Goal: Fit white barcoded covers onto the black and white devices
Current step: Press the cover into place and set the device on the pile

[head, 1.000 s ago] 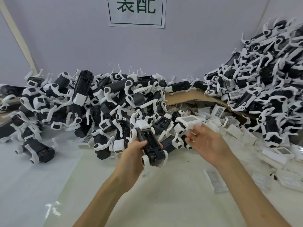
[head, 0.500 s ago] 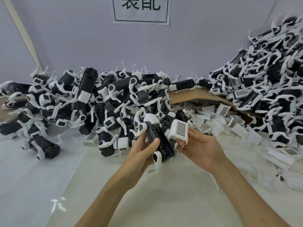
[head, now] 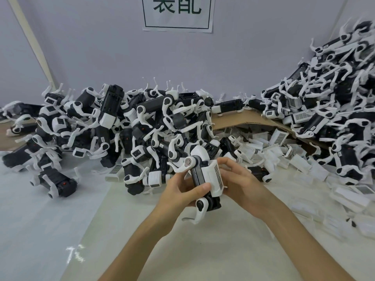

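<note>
On the head camera I see the left hand [head: 182,191] above the counter [head: 203,250], its fingers [head: 203,188] wrapped round a black and white device [head: 197,175]. The right hand [head: 241,185] curls round a white barcoded cover [head: 215,177], which sits against the device's right side. Behind lies a heap of devices [head: 142,126], with loose covers [head: 274,155] to the right.
</note>
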The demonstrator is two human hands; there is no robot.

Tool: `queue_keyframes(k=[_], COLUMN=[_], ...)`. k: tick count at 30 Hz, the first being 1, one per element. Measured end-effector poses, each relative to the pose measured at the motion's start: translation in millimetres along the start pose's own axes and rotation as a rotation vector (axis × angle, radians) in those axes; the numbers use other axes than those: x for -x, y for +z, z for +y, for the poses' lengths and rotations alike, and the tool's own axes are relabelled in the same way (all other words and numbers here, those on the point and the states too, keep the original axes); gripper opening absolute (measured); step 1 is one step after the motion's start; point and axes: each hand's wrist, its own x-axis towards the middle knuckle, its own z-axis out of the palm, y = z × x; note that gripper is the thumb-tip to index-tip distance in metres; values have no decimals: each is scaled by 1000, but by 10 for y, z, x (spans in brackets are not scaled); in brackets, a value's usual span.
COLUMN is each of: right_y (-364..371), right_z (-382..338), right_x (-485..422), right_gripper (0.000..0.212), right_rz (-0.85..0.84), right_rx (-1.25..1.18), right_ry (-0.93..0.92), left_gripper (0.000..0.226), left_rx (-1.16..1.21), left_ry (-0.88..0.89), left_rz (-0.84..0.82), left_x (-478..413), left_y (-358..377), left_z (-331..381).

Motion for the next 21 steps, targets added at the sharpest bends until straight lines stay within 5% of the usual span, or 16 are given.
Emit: queue_keyframes(k=[4,11,21], right_y=[-7,-7,4], right_z=[14,61,53], right_x=[-8,-12,3], right_gripper=[9,23,21], right_rz=[13,-34,-13], right_rx=[53,71,124], right_ry=[-42,-37,-28], left_gripper=[59,44,54], left_rx=[-4,-5,-138], left_ry=[8,51,97], left_rz=[22,42,114], left_x=[-6,-3,-15], left_y=[-4,-9,6], left_z=[-27,-13,-37])
